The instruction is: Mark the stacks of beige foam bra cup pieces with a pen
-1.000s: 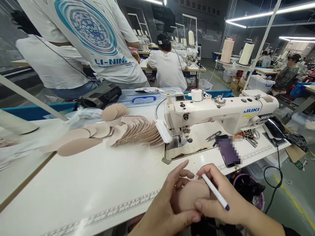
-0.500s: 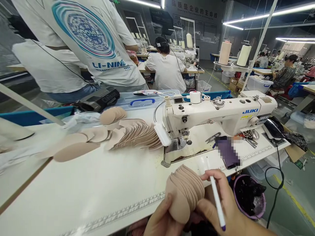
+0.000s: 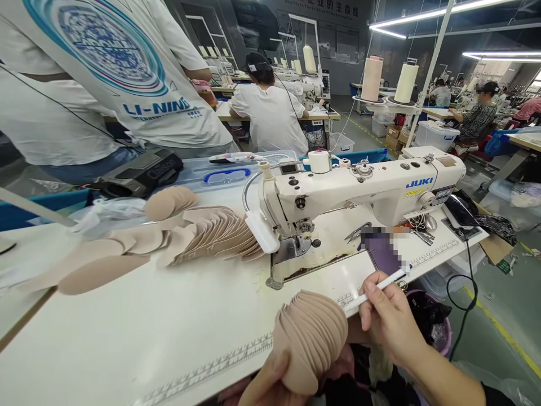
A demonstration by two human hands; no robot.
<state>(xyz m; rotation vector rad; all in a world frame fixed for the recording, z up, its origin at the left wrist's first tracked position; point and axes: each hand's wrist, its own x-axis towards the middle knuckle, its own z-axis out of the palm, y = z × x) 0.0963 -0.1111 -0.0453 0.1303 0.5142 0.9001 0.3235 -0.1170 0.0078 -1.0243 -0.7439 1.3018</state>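
Observation:
My left hand (image 3: pixel 270 379) is closed around the lower edge of a fanned stack of beige oval pads (image 3: pixel 315 338), held at the table's front edge with the thumb on the front pad. To the right of the stack, my right hand (image 3: pixel 391 316) pinches a white marker pen (image 3: pixel 354 303) that slants up to the right; the stack and this hand are apart. More beige pads (image 3: pixel 207 237) lie overlapping in a long row on the white table, left of the sewing machine's needle area. A few paler ovals reach further left.
A white sewing machine (image 3: pixel 338 194) stands behind my hands. Right of its needle lie thread snips (image 3: pixel 358 232) and a purple phone (image 3: pixel 382 254), partly blurred out. A ruler strip (image 3: pixel 211 366) runs along the table's front edge. People sit and stand beyond the table.
My right hand has moved away from the stack to the right, and the pen has swung from pointing down to pointing up and right. The pads in my left hand are fanned a little wider.

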